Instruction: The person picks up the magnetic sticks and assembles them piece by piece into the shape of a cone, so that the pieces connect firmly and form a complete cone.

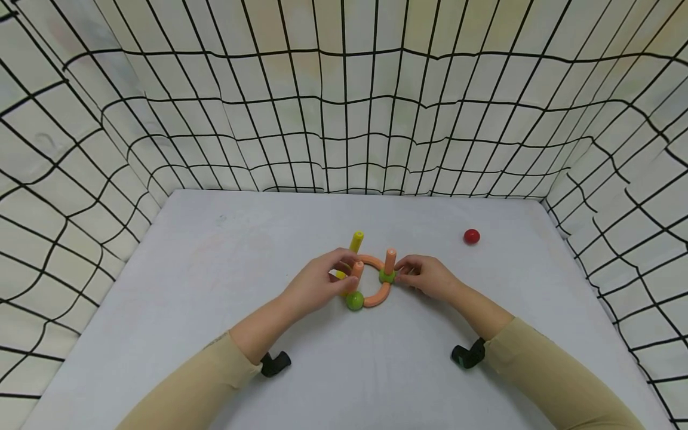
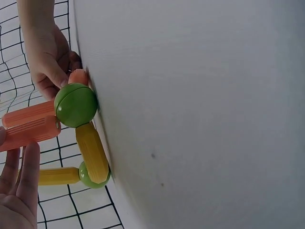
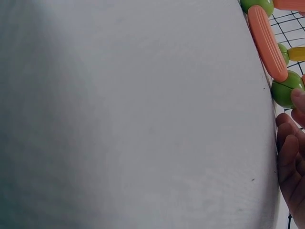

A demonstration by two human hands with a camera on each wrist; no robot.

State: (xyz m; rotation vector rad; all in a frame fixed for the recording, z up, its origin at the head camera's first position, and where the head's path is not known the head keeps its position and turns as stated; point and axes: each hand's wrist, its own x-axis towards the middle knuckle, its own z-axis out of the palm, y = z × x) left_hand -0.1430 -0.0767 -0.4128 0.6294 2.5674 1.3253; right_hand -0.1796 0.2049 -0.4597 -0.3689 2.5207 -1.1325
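A ring of orange curved sticks (image 1: 378, 297) and yellow sticks (image 2: 93, 152) joined by green balls lies on the table, with upright sticks on it. My left hand (image 1: 322, 278) pinches an upright orange stick (image 2: 31, 133) over the near green ball (image 1: 355, 300). Fingertips of my right hand (image 1: 430, 276) grip the right-hand green ball (image 3: 285, 91), below another upright orange stick (image 1: 390, 261). At the far left of the ring stands a yellow stick (image 1: 356, 241), above a green ball (image 2: 93, 175) seen in the left wrist view. My left hand partly hides the ring's left side.
A red ball (image 1: 472, 236) lies on the white table (image 1: 242, 239) toward the back right. White walls with black netting (image 1: 344, 119) rise at the back and both sides. Black wrist devices (image 1: 276, 364) jut inward from both sleeves.
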